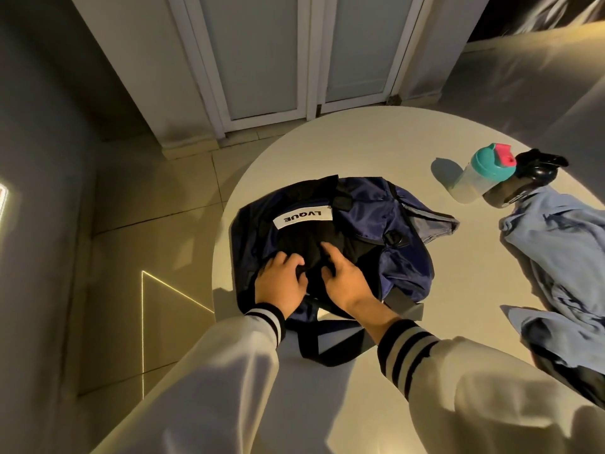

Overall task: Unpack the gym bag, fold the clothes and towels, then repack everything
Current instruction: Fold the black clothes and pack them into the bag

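A navy gym bag (386, 217) with a black front panel and a white LVQUE label lies flattened on the round white table (343, 142). My left hand (280, 280) rests on the black panel near the bag's front left, fingers curled into the fabric. Just to its right, my right hand (343, 276) lies on the same panel with the fingers loosely spread. A black strap (314, 342) loops out toward me. Crumpled light blue clothing (563, 257) lies at the table's right side.
A clear bottle with a teal and pink lid (481, 172) lies beside a black bottle (523, 178) at the table's far right. The table's left edge drops to a tiled floor (147, 257). White doors (278, 60) stand behind.
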`<state>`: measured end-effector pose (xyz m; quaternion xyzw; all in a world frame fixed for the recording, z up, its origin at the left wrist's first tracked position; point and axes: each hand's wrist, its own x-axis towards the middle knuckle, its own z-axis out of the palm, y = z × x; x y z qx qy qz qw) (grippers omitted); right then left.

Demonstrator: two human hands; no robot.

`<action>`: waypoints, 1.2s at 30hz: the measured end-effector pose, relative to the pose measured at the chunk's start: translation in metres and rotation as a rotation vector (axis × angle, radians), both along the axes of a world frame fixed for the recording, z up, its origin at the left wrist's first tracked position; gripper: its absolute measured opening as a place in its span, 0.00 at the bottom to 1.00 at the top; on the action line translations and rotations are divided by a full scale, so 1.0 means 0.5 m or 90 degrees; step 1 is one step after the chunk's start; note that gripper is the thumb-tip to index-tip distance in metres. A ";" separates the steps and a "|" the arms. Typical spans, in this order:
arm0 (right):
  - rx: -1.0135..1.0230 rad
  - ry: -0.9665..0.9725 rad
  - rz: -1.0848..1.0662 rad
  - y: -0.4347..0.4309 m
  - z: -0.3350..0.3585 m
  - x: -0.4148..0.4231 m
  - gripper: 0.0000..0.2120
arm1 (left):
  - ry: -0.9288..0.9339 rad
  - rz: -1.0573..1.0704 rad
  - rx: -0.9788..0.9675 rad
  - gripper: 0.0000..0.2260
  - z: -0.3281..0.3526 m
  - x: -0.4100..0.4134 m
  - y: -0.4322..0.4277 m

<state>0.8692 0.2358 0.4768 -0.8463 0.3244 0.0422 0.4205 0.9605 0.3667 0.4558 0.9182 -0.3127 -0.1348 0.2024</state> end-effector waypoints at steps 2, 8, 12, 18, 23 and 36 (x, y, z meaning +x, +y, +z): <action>-0.054 0.039 0.080 0.009 0.003 -0.001 0.27 | -0.019 -0.016 0.047 0.18 -0.001 -0.005 0.008; -0.095 0.178 0.163 0.014 0.005 -0.001 0.23 | -0.006 -0.010 0.158 0.30 0.013 -0.004 0.042; -0.073 0.222 0.168 0.009 0.009 0.009 0.25 | 0.001 0.039 0.173 0.18 0.038 0.008 0.074; -0.054 0.349 0.248 0.033 0.050 0.003 0.31 | 0.090 0.029 0.244 0.27 0.071 -0.008 0.067; -0.080 0.238 0.221 0.011 0.024 -0.002 0.23 | 0.052 -0.022 0.211 0.32 0.076 -0.032 0.039; -0.122 0.204 0.189 0.004 -0.002 -0.019 0.33 | 0.058 -0.057 0.230 0.27 0.044 -0.050 0.043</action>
